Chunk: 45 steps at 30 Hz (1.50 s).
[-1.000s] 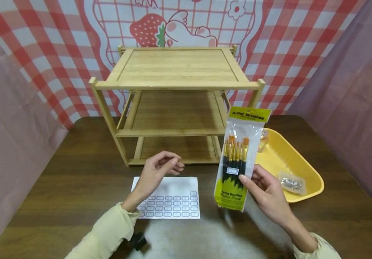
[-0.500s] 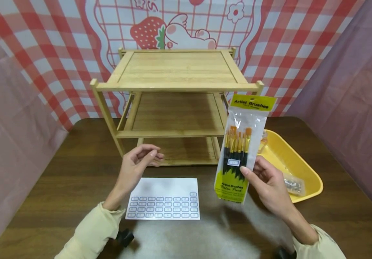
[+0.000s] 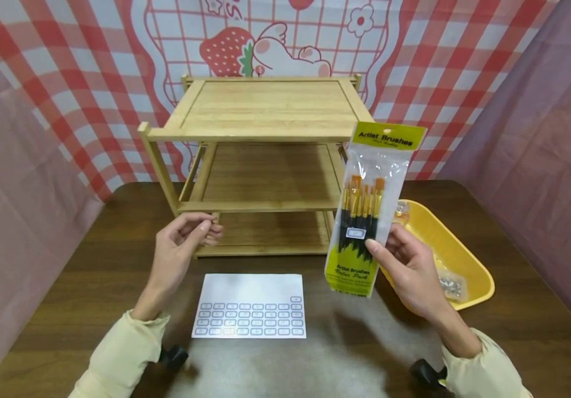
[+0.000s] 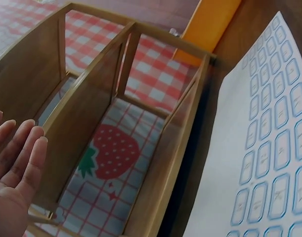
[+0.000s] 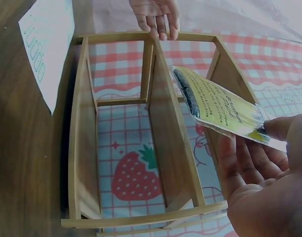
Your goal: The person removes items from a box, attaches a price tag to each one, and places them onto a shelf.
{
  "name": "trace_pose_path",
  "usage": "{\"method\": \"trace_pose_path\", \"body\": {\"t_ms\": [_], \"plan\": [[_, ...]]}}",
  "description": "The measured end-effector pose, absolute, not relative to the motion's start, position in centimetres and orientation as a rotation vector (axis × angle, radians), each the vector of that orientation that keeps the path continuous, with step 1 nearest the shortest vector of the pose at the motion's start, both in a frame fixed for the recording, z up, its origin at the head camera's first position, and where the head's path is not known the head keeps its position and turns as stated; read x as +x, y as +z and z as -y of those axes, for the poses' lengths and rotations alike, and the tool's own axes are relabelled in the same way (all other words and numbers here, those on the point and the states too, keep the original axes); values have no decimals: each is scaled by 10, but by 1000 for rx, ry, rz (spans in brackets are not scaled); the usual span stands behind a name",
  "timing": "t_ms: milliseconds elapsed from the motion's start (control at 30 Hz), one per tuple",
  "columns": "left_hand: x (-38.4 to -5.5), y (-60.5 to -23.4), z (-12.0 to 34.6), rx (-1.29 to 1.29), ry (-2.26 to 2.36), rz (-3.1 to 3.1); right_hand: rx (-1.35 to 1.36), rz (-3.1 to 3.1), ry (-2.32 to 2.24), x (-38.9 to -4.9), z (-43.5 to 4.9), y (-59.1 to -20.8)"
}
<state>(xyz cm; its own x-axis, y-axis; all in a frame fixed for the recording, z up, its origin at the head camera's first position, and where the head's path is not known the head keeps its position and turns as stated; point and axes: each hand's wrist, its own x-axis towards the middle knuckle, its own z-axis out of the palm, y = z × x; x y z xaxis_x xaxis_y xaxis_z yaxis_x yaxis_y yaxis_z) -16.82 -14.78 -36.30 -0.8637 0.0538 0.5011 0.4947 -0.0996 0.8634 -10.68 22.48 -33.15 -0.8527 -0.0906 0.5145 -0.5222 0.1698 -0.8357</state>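
Observation:
My right hand (image 3: 412, 271) grips a pack of artist brushes (image 3: 365, 215) by its right edge, thumb on the front. The pack is clear plastic with a yellow-green header, and a small white label sticks to the brush handles. It is held upright above the table, overlapping the right side of the wooden shelf (image 3: 265, 205) in the head view. My left hand (image 3: 178, 249) hangs in the air before the shelf's left side, fingers loosely bent with nothing in them. Below and to its right lies a white sheet of labels (image 3: 250, 290), printed with rows of blue-bordered rectangles.
A yellow tray (image 3: 464, 249) stands on the right of the brown table (image 3: 81, 287), holding a clear case of small metal pieces (image 3: 451, 286) and another clear item at its far end. A red-and-white checked cloth (image 3: 91, 83) hangs behind the three-tier shelf.
My left hand has moved left, away from above the label sheet. My right hand has lifted the brush pack higher, and the label sheet now shows fully.

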Motion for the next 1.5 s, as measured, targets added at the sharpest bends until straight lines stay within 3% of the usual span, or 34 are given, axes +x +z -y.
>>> {"method": "trace_pose_path", "body": {"t_ms": [633, 1500], "plan": [[-173, -350, 184, -563, -2017, 1700, 580, 2073, 1739, -127, -225, -317], [-182, -347, 199, -419, -2030, 1556, 624, 1994, 1753, -143, -220, -292]]}}
